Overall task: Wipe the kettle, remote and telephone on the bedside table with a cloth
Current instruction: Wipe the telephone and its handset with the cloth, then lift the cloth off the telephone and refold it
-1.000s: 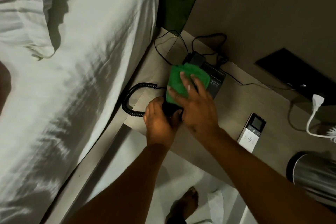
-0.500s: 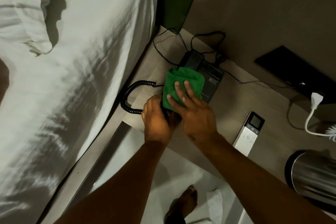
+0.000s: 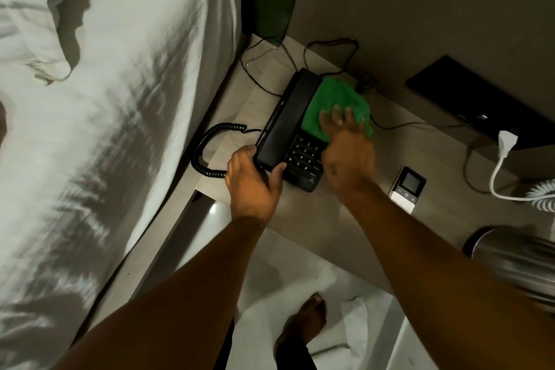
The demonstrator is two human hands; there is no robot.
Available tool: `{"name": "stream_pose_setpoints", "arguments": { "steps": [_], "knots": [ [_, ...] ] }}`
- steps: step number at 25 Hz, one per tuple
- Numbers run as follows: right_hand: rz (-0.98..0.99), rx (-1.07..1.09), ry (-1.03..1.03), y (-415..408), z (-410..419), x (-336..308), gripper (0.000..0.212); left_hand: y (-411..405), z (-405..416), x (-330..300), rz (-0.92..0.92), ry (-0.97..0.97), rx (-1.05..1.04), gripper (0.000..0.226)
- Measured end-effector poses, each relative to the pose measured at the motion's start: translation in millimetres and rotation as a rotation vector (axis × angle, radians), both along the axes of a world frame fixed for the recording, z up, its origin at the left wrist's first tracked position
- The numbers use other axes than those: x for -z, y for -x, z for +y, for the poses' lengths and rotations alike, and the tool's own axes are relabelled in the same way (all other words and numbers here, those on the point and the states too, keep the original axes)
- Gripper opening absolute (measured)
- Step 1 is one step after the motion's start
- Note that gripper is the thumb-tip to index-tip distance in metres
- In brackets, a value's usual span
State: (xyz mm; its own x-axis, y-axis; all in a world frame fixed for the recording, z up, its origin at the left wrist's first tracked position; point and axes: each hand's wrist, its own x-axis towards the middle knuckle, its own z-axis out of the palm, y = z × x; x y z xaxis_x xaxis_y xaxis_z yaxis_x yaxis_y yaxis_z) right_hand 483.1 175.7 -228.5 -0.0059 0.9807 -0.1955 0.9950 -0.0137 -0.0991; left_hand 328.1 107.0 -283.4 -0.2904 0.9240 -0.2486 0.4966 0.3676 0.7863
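Observation:
A black telephone (image 3: 288, 126) with its handset on the cradle sits on the pale wooden bedside table (image 3: 339, 219). My left hand (image 3: 252, 186) grips the near end of the telephone. My right hand (image 3: 345, 153) presses a green cloth (image 3: 333, 102) onto the far right part of the telephone, above the keypad. A white remote (image 3: 407, 189) with a small screen lies to the right of the telephone. The shiny metal kettle (image 3: 522, 261) stands at the table's right edge, partly cut off and blurred.
A bed with white sheets (image 3: 105, 129) fills the left. A coiled black cord (image 3: 210, 147) and thin cables (image 3: 330, 51) lie around the telephone. A white plug and cable (image 3: 504, 144) hang from a dark wall panel (image 3: 480, 99). My bare foot (image 3: 303, 324) stands on the white floor.
My right hand has slid the green cloth from over the handset to the far right side of the telephone, uncovering the handset and keypad. My left hand keeps hold of the near end.

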Motion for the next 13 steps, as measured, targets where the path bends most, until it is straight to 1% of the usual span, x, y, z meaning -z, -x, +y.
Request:
{"name": "stream_pose_setpoints", "arguments": {
  "steps": [1, 3, 5, 7, 9, 10, 11, 12, 13],
  "knots": [
    [0.03, -0.026, 0.018, 0.6, -24.3, 1.6, 0.072, -0.6, -0.3, -1.2, 0.001, 0.005, -0.001, 0.061],
    [0.078, -0.072, 0.051, 3.9, -62.1, 3.0, 0.063, -1.1, 0.3, -2.0, 0.014, 0.014, -0.006, 0.062],
    [0.219, -0.005, 0.072, 4.7, -83.5, -3.2, 0.057, -1.5, 2.2, -6.6, 0.014, 0.023, -0.011, 0.062],
    [0.478, 0.2, 0.026, -1.1, -88.6, -19.3, 0.054, -2.8, 4.4, -16.2, 0.01, 0.059, -0.01, 0.063],
    [0.767, 0.484, -0.053, -6.1, -86.3, -43.8, 0.052, 0.3, 0.0, -35.3, -0.029, 0.066, -0.034, 0.061],
    [0.96, 0.647, -0.02, -3.7, -83.4, -57.9, 0.051, 3.4, -4.0, -46.8, -0.128, 0.059, -0.093, 0.055],
    [1.187, 0.786, 0.063, 3.6, -80.2, -71.2, 0.05, 8.5, -8.7, -61.2, -0.289, 0.068, -0.19, 0.044],
    [1.37, 0.863, 0.177, 14.0, -77.4, -83.1, 0.049, 16.2, -14.1, -79.3, -0.479, 0.082, -0.287, 0.027],
    [1.484, 0.862, 0.294, 28.0, -74.5, -94.2, 0.048, 27.4, -19.9, -97.3, -0.656, 0.108, -0.357, 0.014]
  ]
}}
